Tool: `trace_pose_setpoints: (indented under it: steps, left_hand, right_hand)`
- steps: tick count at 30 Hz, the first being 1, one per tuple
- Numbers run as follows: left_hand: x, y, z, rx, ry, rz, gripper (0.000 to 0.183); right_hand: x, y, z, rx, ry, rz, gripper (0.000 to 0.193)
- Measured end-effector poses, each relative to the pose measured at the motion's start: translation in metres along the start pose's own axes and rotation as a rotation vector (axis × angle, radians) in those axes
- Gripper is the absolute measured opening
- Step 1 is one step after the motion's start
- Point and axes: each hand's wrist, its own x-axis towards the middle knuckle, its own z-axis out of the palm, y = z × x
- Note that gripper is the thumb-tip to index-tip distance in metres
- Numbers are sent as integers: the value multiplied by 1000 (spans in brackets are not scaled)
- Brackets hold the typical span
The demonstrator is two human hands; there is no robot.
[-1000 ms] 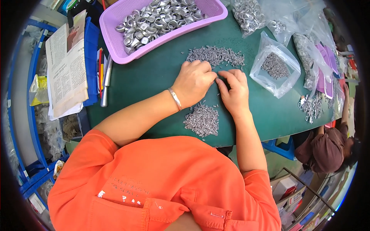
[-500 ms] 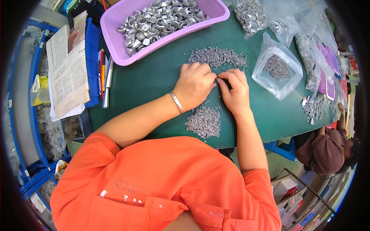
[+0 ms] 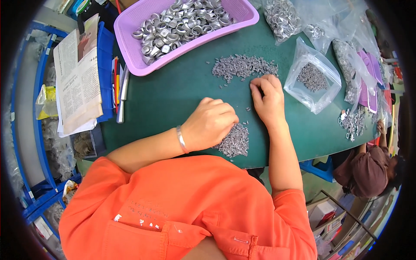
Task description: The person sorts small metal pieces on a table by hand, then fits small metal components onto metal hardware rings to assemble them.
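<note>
Two heaps of tiny grey metal pieces lie on a green table (image 3: 164,97): a far heap (image 3: 240,66) and a near heap (image 3: 236,142) close to my body. My left hand (image 3: 208,123), with a silver bangle on its wrist, rests at the upper left of the near heap. Its fingers are curled together, and their tips are hidden. At the lower right edge of the far heap is my right hand (image 3: 268,97), thumb and forefinger drawn into a pinch. Whatever sits between the fingers of either hand is too small or hidden.
A lilac basket (image 3: 130,54) full of silver rings stands at the back left. Right of the far heap, an opened clear bag (image 3: 318,95) holds more grey pieces. Bagged metal parts (image 3: 281,19) lie behind it. Tools (image 3: 122,95) and newspaper (image 3: 78,82) lie left; a co-worker (image 3: 368,171) sits right.
My hands, close together between the heaps before, have parted. The left came down and left to the near heap; the right moved slightly right and up to the far heap's edge.
</note>
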Motion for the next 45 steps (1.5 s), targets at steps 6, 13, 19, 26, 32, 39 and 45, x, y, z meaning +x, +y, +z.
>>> trace_pose_setpoints:
  steps: [6, 13, 19, 26, 32, 39, 45]
  left_hand:
    - [-21, -27, -26, 37, 202, -249, 8]
    - [-26, -41, -15, 85, 300, -309, 9]
    - [-30, -43, -15, 86, 329, -271, 8]
    - [-33, -46, -15, 54, 343, -308, 8]
    - [-34, -47, -13, 57, 344, -304, 9]
    - [-34, -45, -13, 50, 348, -316, 9]
    - [-35, -45, -13, 53, 357, -315, 8]
  right_hand:
    - [-22, -29, -25, 386, -465, -186, 27]
    - [17, -40, 9, 129, -245, -407, 35]
    - [8, -17, -11, 88, -252, -246, 33]
    - [-13, -8, -30, 65, -241, -126, 39]
    - [-22, -7, -36, 41, -57, -19, 18]
    - [-25, -23, -16, 22, -123, -119, 17]
    - [-32, -24, -23, 154, -120, -76, 14]
